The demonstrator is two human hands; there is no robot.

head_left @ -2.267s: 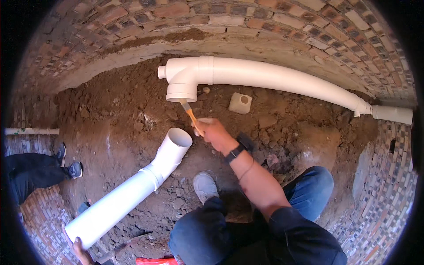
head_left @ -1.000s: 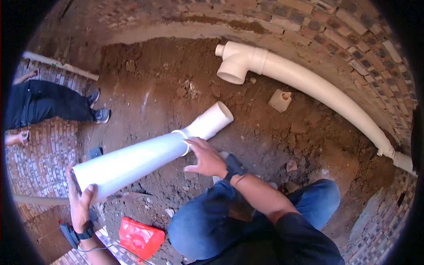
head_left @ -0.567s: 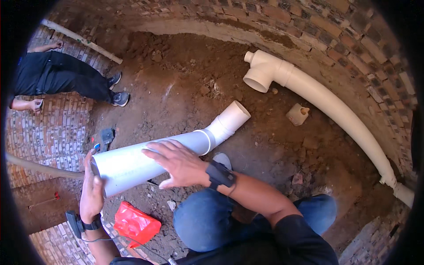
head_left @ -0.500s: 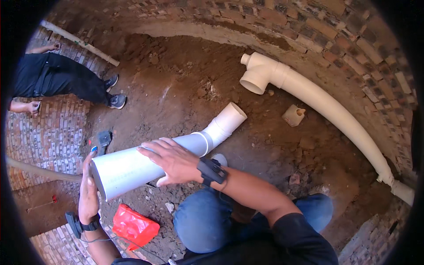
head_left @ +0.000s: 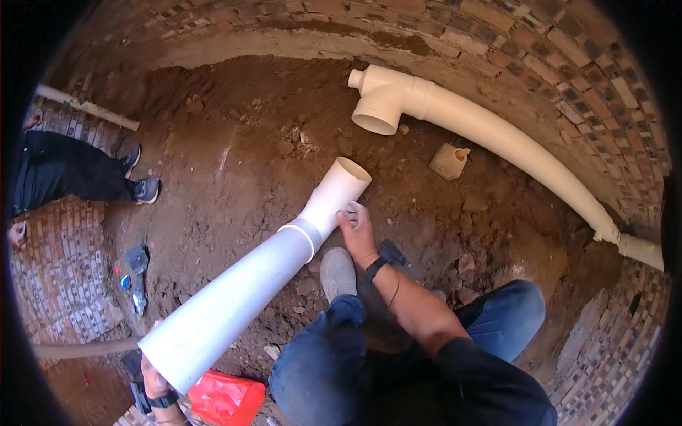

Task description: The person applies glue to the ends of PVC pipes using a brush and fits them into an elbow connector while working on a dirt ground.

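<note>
A long white plastic pipe (head_left: 227,309) slants across the space before me, its wide near end at lower left. At its far end sits a white elbow fitting (head_left: 330,199) with an open mouth. My right hand (head_left: 357,231) grips the side of the elbow, fingers curled against it. Around the near end of the pipe is my left hand (head_left: 152,378), holding it from beneath and the left; most of its fingers are hidden behind the pipe. Both wrists wear black straps with small devices.
Beyond lies a cream pipe with a tee fitting (head_left: 380,103), along a curved brick wall (head_left: 540,42). A cut-open plastic jug (head_left: 450,162) rests on the dirt. At left are a brush-like tool (head_left: 138,270) and another person's legs (head_left: 74,167). A red plastic bag (head_left: 227,399) lies near my knee.
My right hand has gone from the pipe's middle to the elbow. My left hand has shifted down and under the near end. The pipe now slants more steeply, its near end lower in view.
</note>
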